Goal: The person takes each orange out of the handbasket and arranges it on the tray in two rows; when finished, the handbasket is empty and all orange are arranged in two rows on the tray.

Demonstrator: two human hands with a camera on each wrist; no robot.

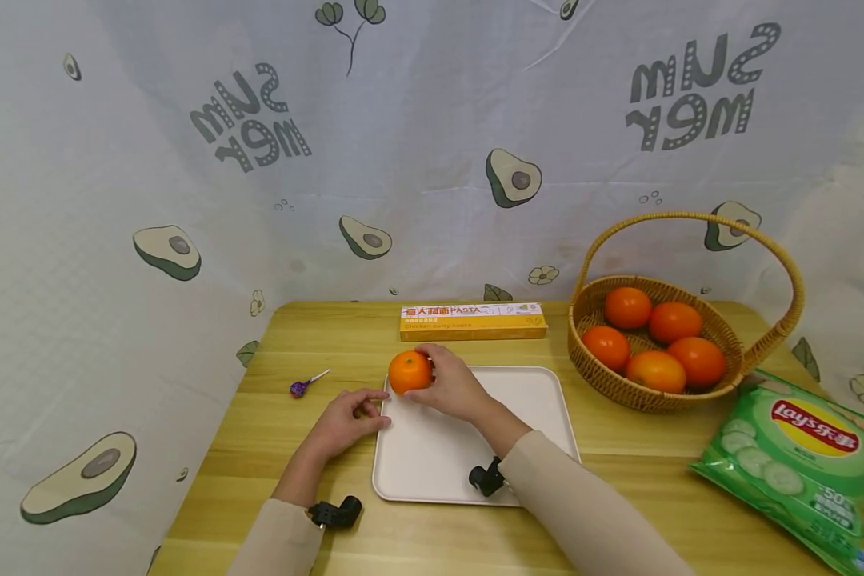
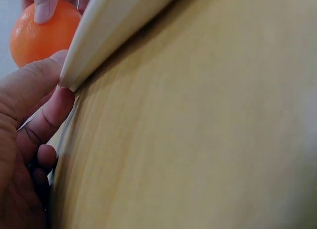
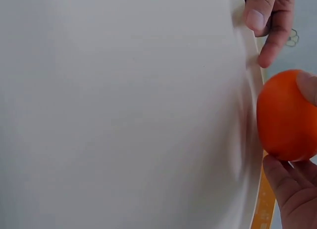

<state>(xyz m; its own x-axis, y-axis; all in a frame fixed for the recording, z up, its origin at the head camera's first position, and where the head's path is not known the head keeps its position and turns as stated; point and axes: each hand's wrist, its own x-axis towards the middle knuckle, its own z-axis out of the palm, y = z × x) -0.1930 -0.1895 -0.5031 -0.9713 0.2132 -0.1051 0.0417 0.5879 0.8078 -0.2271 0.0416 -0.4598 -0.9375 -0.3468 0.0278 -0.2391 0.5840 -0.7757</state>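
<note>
My right hand point(image 1: 455, 386) grips an orange point(image 1: 410, 373) at the far left corner of a white rectangular tray point(image 1: 468, 448). In the right wrist view the thumb lies on one side of the orange point(image 3: 285, 117) and the fingers on the other. At the tray's left edge, my left hand point(image 1: 347, 424) pinches the rim. The left wrist view shows its thumb and a curled finger meeting at the tray's rim point(image 2: 79, 56), with the orange point(image 2: 42, 38) just beyond.
A wicker basket point(image 1: 630, 396) of several oranges stands at the right, beside a green chip bag point(image 1: 799, 472). A yellow pasta box point(image 1: 473, 322) lies behind the tray. A purple-wrapped lollipop point(image 1: 299, 388) lies to the left. A printed cloth point(image 1: 432, 120) hangs behind the wooden table point(image 1: 245, 496).
</note>
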